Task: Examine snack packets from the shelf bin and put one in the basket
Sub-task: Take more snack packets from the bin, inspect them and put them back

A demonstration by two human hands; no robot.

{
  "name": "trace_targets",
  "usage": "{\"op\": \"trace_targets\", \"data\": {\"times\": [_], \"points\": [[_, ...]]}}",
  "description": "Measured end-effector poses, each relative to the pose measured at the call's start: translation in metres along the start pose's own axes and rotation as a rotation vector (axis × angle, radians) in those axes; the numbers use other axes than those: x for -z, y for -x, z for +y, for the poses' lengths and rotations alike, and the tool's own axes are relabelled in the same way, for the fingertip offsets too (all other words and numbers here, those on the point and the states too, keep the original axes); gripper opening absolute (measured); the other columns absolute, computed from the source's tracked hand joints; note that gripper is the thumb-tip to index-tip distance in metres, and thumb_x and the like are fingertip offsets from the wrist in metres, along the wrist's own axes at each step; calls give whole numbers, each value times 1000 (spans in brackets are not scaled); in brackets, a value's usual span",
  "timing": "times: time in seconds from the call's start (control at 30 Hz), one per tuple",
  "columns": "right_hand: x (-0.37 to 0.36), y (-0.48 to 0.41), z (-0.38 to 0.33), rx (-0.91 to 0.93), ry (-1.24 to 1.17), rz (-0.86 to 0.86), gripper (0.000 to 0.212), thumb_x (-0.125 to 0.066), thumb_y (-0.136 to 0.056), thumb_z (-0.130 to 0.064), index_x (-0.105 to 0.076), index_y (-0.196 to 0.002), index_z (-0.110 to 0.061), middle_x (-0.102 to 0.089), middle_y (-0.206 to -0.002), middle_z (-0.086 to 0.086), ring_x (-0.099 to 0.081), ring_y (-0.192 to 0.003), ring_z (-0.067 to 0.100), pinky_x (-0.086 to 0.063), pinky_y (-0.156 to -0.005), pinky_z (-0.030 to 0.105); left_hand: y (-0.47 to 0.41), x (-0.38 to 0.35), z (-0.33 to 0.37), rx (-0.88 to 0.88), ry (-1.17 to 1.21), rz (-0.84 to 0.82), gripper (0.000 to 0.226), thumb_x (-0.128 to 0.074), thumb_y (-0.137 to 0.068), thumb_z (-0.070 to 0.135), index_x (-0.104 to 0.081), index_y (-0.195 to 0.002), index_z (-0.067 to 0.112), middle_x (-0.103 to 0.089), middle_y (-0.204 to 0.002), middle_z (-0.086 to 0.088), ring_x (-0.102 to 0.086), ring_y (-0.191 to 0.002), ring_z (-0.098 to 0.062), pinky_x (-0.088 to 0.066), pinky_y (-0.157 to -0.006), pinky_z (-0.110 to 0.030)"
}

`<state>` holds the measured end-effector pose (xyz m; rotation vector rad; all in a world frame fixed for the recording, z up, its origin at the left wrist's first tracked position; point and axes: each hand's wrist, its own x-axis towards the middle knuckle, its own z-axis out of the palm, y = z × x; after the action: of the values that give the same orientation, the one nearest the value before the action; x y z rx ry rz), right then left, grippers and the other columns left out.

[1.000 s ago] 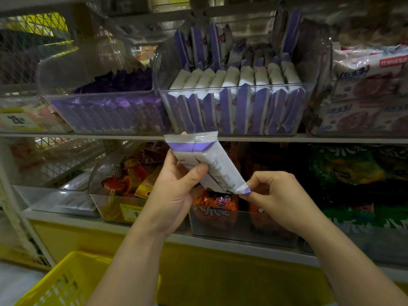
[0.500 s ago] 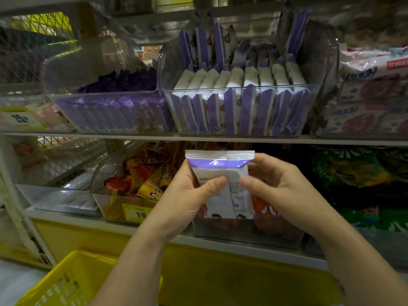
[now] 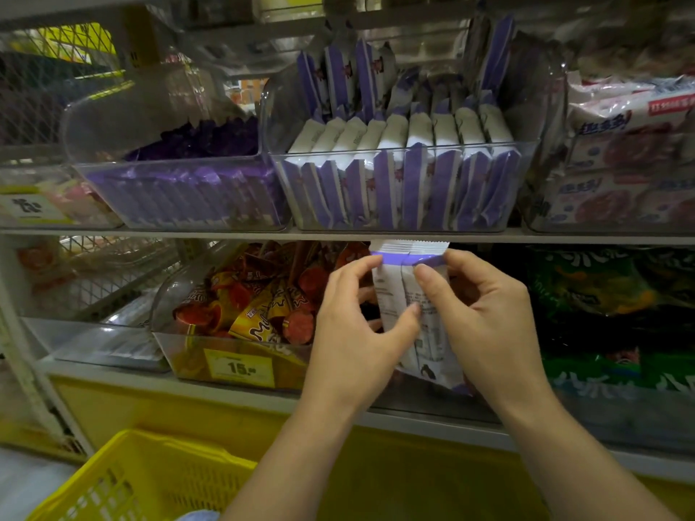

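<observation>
Hands cover much of the snack packet (image 3: 408,295), and the view's edges clip the yellow basket (image 3: 150,479).
The left hand (image 3: 357,332) and right hand (image 3: 485,325) hide the packet's sides and lower half, leaving its crimped top, a strip of back panel and one lower corner showing. The print there is too small to read. Most left fingers lie behind the packet, out of sight. The basket runs off the bottom and left edges. A pale blue shape (image 3: 199,516) at the bottom edge is too clipped to identify. The bin of red-and-white packs (image 3: 620,182) passes the right edge, and the green bags (image 3: 609,295) below sit in deep shadow.
</observation>
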<state>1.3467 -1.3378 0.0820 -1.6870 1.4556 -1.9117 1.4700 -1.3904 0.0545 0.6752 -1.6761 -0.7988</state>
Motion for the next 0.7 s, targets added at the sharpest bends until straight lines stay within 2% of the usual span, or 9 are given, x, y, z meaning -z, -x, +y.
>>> {"op": "trace_targets", "data": {"times": [0.1, 0.2, 0.3, 0.37, 0.53, 0.6, 0.7], "points": [[0, -1, 0, 52, 74, -9, 22, -64, -89, -28, -70, -110, -25, -70, -98, -9, -66, -94, 6, -57, -80, 32, 0, -2, 0, 8, -72, -48, 65, -73, -78, 27, -44, -135, 37, -44, -128, 25, -52, -116, 6, -57, -83, -24], [-3, 0, 0, 102, 128, -19, 19, -66, -87, -26, -69, -105, -29, -67, -92, -10, -64, -88, 3, -54, -75, 20, 1, 0, 0, 29, -42, -41, 63, -73, -80, 18, -45, -132, 42, -47, -127, 24, -56, -111, 6, -57, -79, -19], [-4, -1, 0, 96, 128, -25, 17, -66, -88, -25, -70, -104, -27, -66, -90, -9, -64, -85, 4, -53, -72, 20, -1, 3, 1, 106, 82, -17, 53, -72, -81, 17, -49, -114, 51, -57, -120, 19, -63, -104, -3, -57, -69, -19], [-4, -2, 1, 87, 114, -35, 16, -65, -88, -24, -70, -103, -29, -66, -89, -10, -64, -84, 4, -52, -71, 19, -4, 5, 1, 129, 123, 18, 44, -73, -81, 18, -53, -107, 47, -63, -112, 17, -68, -96, -6, -55, -63, -17], [-4, -2, -2, 38, 58, -97, 15, -64, -89, -22, -71, -100, -29, -69, -92, -11, -66, -87, 2, -54, -74, 20, -7, 10, 2, 111, 85, 56, 19, -73, -80, 29, -62, -94, 34, -68, -91, 26, -68, -72, 3, -48, -54, -10], [-4, -2, -4, 29, 22, -124, 14, -63, -91, -20, -72, -96, -30, -72, -86, -12, -68, -83, 2, -53, -68, 15, -9, 10, 2, 137, 110, 59, 20, -71, -73, 42, -65, -89, 33, -71, -89, 18, -69, -78, -1, -53, -62, -16], [-5, -2, -8, 13, -28, -144, 13, -63, -91, -22, -73, -91, -30, -72, -83, -13, -68, -77, 2, -53, -63, 15, -12, 11, -3, 210, 209, 22, 28, -67, -62, 49, -68, -84, 32, -74, -91, 0, -72, -89, -20, -58, -76, -37]]}}
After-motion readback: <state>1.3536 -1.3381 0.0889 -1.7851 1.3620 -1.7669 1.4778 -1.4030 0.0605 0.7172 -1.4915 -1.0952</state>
